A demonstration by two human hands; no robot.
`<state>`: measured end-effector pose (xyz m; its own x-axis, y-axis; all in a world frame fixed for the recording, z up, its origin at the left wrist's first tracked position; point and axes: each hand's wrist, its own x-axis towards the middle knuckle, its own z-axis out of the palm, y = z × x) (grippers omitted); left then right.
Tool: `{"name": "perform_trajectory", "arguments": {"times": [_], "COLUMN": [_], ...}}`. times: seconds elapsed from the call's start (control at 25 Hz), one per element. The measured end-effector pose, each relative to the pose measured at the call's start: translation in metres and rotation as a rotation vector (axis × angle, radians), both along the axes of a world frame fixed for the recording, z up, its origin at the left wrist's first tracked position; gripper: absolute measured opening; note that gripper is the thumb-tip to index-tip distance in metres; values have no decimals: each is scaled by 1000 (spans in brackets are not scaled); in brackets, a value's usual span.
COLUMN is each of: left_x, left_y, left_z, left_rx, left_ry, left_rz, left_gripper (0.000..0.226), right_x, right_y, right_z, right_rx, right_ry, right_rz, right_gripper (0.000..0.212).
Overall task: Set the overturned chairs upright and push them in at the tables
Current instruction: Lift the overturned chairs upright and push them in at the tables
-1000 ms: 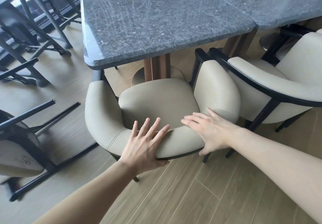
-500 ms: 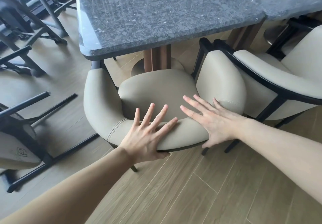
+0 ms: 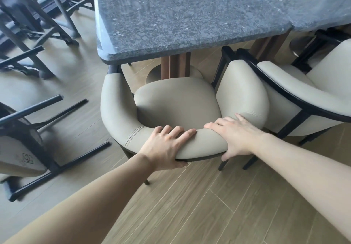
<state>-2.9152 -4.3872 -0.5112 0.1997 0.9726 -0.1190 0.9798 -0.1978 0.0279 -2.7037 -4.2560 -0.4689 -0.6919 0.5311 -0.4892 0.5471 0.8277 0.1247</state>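
Both bare forearms reach forward and converge toward the middle. The left hand (image 3: 166, 146) curls over the padded chair back (image 3: 201, 145), its fingers (image 3: 178, 131) bent over the top edge and its thumb hooked beneath the lower rim. The right hand (image 3: 234, 135) lies just beside it, fingers folded over the top toward the left hand, thumb pointing down behind the back. Both wrists are nearly straight.

Wood-plank floor (image 3: 209, 209), pale brown. Standing on it: dark speckled stone desk (image 3: 190, 15) on a wooden pedestal (image 3: 175, 66); upright cream armchair (image 3: 176, 101) tucked partly beneath; second cream armchair (image 3: 303, 99) just beside, at right. Lying tipped at left: overturned chair (image 3: 24, 145), black legs sideways.
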Motion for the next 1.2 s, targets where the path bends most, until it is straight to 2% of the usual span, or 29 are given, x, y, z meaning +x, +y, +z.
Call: {"name": "perform_trajectory", "arguments": {"times": [0.12,0.2,0.28,0.4,0.48,0.64,0.8,1.04,1.12,1.2], "left_x": [6,8,-2,-26,-52,-106,-162,-231,-252,-271], "left_y": [-3,-11,-29,-77,-119,-199,-270,-368,-406,-444], "left_z": [28,56,92,135,160,202,250,314,326,334], "left_rx": [-149,-192,-247,-239,-154,43,303,703,770,772], "left_ry": [-11,-75,-139,-160,-241,-376,-601,-764,-864,-1049], "left_rz": [63,98,106,120,296,630,882,914,943,982], "left_gripper": [91,68,45,32,29,28,26,26,26,26], "right_x": [-24,-47,-74,-111,-137,-194,-263,-363,-387,-408], "right_y": [-27,-47,-63,-92,-122,-183,-242,-358,-395,-427], "right_z": [15,36,66,113,139,184,232,287,293,298], "right_rx": [27,-32,-125,-192,-202,-292,-348,-517,-640,-798], "right_ry": [-87,-101,-66,59,179,315,470,799,909,1021], "right_rz": [-180,-252,-257,-222,-188,-164,-95,-45,-141,-282], "right_gripper": [78,60,51,42,40,54,56,57,56,49]}}
